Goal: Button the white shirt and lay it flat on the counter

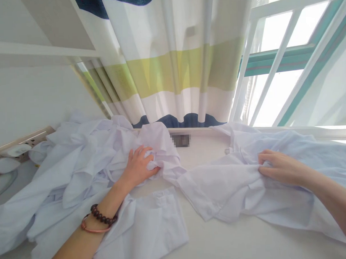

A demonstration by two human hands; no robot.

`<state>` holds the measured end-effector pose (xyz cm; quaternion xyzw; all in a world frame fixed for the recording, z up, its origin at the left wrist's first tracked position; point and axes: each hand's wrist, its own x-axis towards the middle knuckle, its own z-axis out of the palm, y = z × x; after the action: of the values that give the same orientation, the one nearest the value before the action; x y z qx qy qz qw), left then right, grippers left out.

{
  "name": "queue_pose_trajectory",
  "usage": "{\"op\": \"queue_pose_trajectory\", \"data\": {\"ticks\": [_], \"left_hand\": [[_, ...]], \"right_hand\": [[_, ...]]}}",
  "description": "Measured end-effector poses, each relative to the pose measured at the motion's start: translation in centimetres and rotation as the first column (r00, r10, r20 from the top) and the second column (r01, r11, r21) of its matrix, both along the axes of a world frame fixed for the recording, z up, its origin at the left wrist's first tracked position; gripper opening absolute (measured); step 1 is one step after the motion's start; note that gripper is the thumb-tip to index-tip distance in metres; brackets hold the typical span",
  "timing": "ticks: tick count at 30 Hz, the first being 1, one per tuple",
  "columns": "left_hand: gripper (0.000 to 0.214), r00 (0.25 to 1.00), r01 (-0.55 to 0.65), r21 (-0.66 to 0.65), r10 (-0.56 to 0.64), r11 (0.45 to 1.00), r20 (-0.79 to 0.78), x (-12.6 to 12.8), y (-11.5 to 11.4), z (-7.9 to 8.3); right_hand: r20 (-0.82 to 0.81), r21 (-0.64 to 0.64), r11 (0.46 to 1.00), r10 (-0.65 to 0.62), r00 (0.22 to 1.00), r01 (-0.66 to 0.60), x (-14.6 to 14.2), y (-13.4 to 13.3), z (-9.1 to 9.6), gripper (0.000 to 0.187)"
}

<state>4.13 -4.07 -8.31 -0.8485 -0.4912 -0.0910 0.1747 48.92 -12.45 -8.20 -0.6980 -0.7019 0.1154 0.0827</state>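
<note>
My left hand (141, 163), with a bead bracelet and a copper-coloured bangle on its wrist, has its fingers curled into a crumpled heap of white garments (85, 160). Some of that cloth shows between its thumb and fingers. On the right, my right hand (273, 165) pinches a fold of a spread-out white garment (224, 188), with the thumb below and the fingers bent above. A sleeve-like end of this garment reaches leftward and meets the cloth by my left hand. Nearest me lies a flat white sleeve end (162, 221), below the left hand.
Behind the pale surface (224, 243) hangs a striped curtain (170, 68). White bars (270, 68) stand before a window at the right. A small dark pixelated object (180, 140) sits at the back edge. Power strips with plugs (17, 150) are at the left wall.
</note>
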Motion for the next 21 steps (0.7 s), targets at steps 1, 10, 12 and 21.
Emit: {"op": "queue_pose_trajectory", "data": {"ticks": [1, 10, 12, 21], "left_hand": [[0.025, 1.000, 0.008, 0.002, -0.008, 1.000, -0.012, -0.7, 0.0, -0.2], [0.027, 0.983, -0.176, 0.064, 0.173, 0.982, 0.054, -11.3, -0.3, 1.2], [0.032, 0.960, -0.263, 0.084, 0.252, 0.961, 0.123, -13.1, 0.3, 1.0], [0.042, 0.955, -0.229, 0.002, 0.224, 0.973, 0.197, -13.3, -1.3, 2.1]], "right_hand": [[-0.007, 0.000, 1.000, 0.004, 1.000, -0.004, 0.0, 0.0, 0.0, 0.016], [-0.022, -0.006, 0.999, -0.037, 0.999, 0.037, 0.0, 0.0, -0.1, 0.016], [-0.023, -0.010, 0.999, -0.045, 0.999, 0.044, 0.0, 0.0, -0.2, 0.016], [0.014, -0.025, 0.999, -0.047, 0.999, 0.047, -0.1, 0.0, -0.7, 0.014]]}}
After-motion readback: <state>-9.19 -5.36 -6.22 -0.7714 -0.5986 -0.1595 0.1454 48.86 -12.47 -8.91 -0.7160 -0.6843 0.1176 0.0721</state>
